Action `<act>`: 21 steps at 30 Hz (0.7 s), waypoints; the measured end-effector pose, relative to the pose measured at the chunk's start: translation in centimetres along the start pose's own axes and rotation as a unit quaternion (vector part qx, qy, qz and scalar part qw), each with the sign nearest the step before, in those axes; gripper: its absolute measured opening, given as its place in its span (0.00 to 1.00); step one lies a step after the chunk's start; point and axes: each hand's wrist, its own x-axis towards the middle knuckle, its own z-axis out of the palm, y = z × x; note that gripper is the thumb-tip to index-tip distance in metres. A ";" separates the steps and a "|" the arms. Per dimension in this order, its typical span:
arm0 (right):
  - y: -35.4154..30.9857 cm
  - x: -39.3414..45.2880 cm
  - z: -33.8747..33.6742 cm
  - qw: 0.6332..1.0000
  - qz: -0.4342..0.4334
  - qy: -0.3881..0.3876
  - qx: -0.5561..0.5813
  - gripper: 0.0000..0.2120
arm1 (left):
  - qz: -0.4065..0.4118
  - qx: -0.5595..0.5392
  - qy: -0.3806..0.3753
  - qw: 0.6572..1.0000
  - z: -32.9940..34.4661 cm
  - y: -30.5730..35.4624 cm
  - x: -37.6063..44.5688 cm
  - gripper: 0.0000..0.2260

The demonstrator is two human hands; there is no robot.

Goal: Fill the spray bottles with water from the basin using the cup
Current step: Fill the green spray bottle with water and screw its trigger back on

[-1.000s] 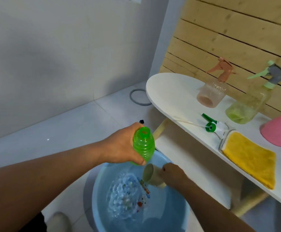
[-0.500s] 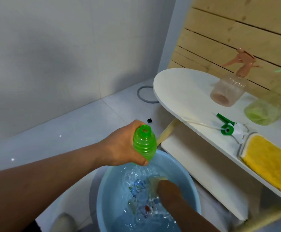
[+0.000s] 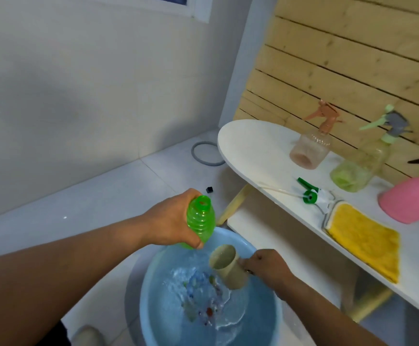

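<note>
My left hand (image 3: 172,221) grips an open green spray bottle (image 3: 201,221), its mouth up and tilted slightly, over the far rim of the blue basin (image 3: 153,283). My right hand (image 3: 266,267) holds a beige cup (image 3: 228,267) by its handle just above the rippling water, mouth tilted toward the bottle. The bottle's green spray head (image 3: 309,193) with its tube lies on the white table (image 3: 253,146). An orange-topped bottle (image 3: 312,148) and a pale green bottle (image 3: 358,166) stand on the table.
A pink bottle (image 3: 411,203) and a yellow cloth (image 3: 366,243) sit on the table's right part. A wooden slat wall rises behind it. A grey ring (image 3: 207,154) and a small black piece (image 3: 209,189) lie on the tiled floor.
My right hand dipped the cup under the water half a second ago and has now lifted it out beside the green bottle. The left hand keeps holding the bottle.
</note>
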 end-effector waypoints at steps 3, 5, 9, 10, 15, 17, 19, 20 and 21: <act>-2.3 -2.4 -4.0 0.999 -0.018 0.029 0.016 0.20 | -0.003 0.001 0.005 1.000 -0.2 0.0 -0.4 0.39; -3.8 -4.4 -6.5 0.997 -0.041 0.045 0.045 0.22 | -0.002 0.000 0.006 1.000 -0.3 0.2 -0.6 0.39; -6.6 -7.8 -10.8 0.990 -0.084 0.057 0.095 0.17 | -0.008 0.006 -0.001 1.000 -0.3 0.7 -1.0 0.39; -7.2 -8.4 -11.6 0.989 -0.094 0.066 0.096 0.17 | -0.008 0.009 -0.003 1.000 -0.2 0.7 -1.0 0.39; -9.7 -10.7 -13.7 0.976 -0.147 0.108 0.122 0.19 | -0.005 0.035 -0.026 0.999 0.4 1.1 -1.1 0.40; -10.4 -11.0 -13.9 0.970 -0.166 0.123 0.127 0.20 | -0.003 0.045 -0.030 0.999 0.7 1.4 -1.1 0.40; -11.0 -11.3 -13.8 0.966 -0.180 0.133 0.131 0.22 | -0.001 0.055 -0.036 0.998 1.0 1.5 -1.0 0.41; -11.3 -11.5 -13.8 0.963 -0.189 0.139 0.129 0.21 | -0.002 0.059 -0.038 0.998 1.1 1.5 -0.9 0.41; -11.5 -11.6 -13.7 0.962 -0.196 0.146 0.121 0.20 | -0.002 0.062 -0.039 0.997 1.2 1.6 -0.8 0.41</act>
